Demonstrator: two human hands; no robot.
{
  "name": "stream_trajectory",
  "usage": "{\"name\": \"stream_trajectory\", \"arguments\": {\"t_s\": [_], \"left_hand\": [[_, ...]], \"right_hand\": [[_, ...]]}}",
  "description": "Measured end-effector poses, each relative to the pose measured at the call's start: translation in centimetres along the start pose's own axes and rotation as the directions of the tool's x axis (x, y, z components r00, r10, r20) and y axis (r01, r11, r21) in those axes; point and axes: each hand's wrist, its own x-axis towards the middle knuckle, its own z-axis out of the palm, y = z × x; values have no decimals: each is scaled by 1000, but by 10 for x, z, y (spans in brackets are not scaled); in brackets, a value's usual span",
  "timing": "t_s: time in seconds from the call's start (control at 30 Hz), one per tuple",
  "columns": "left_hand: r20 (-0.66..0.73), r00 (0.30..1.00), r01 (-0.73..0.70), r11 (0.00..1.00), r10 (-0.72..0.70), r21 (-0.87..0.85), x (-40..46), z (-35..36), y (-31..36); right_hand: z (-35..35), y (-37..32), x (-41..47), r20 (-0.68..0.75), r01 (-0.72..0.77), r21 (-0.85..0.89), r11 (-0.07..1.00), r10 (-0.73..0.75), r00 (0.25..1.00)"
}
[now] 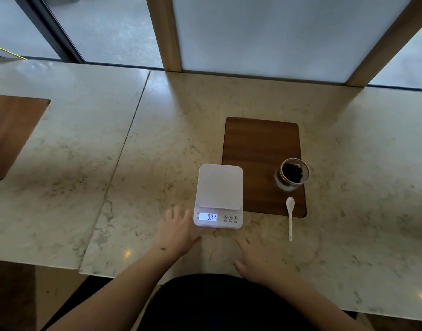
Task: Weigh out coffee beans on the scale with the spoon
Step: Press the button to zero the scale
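Marble, pale and veined, makes up the desk (157, 139), which runs along a row of frosted window panels framed in wood. A white digital scale (219, 195) sits on it just in front of the person, its platform bare and its lit display (208, 216) reading 001, with three round buttons to the right of the digits. The scale's right edge overlaps the left side of a dark wooden mat (260, 144) set into the stone.

On the near right corner of that mat stands a small glass jar (291, 175), upright and uncovered, with dark coffee beans (292, 175) visible through its mouth. Just in front of the jar lies a white spoon (290, 217), bowl toward the jar and resting on the mat's edge, handle pointing back toward the person and lying on the marble. Nothing touches it.

Both hands are empty. The left hand (179, 229) lies palm down on the desk with fingers spread and flat, its fingertips right beside the scale's near left corner; whether they touch the casing I cannot tell. The right hand (255, 258) is likewise flat and spread on the marble, a little nearer the person, in front of the scale and apart from it, well left of the spoon.

Far to the left, a second wooden mat (11, 134) shows at the frame's edge.
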Motion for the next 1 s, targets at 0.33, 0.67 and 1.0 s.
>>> {"name": "stream_trajectory", "arguments": {"t_s": [0.33, 0.67, 1.0], "left_hand": [[177, 977, 135, 989, -122, -65, -2, 12, 14], [189, 974, 141, 988, -125, -71, 1, 20, 11], [329, 938, 137, 989, -111, -59, 2, 26, 9]], "right_hand": [[-19, -6, 13, 101, -48, 46, 998, 43, 994], [-21, -1, 25, 87, -44, -15, 999, 45, 995], [-23, -11, 41, 121, -67, -42, 997, 71, 990]]}}
